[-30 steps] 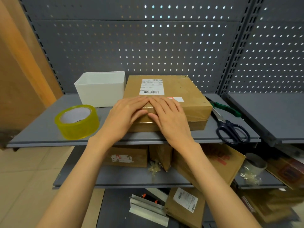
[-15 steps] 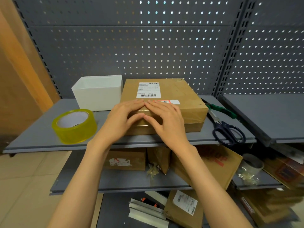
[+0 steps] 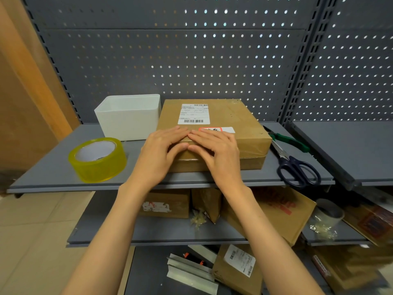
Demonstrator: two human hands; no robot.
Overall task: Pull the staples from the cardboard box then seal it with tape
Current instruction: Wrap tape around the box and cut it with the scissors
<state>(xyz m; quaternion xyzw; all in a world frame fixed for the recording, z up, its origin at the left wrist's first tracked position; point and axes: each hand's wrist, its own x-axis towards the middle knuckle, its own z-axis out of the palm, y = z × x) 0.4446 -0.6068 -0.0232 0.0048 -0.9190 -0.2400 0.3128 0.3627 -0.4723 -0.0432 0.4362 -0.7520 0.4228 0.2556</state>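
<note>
The cardboard box [image 3: 212, 133] lay flat on the grey shelf [image 3: 53, 169], its near top edge directly under both hands, its long sides running left to right across the view. The left hand [image 3: 158, 153] and the right hand [image 3: 219, 153] rested side by side on that near edge, fingertips almost meeting at the middle, fingers nearly straight and pressing down on glossy tape that wrapped over the top and front face; neither grip closed around anything. No staples could be made out, and the box looked already taped, so the step was judged to be smoothing the seal (a late stage of the task).

Both hands sat equally near the box; any further smoothing would run outward along the edge, left and right from the centre. The yellow tape roll [image 3: 97, 159] stood on the shelf well to the left, nearer the left hand. A white bin [image 3: 128, 116] stood just beside the box's far left side. Green-handled pliers [image 3: 287, 140] and blue-handled scissors [image 3: 297, 169] lay to the right, nearer the right hand. Nothing stood between hands and box.
</note>
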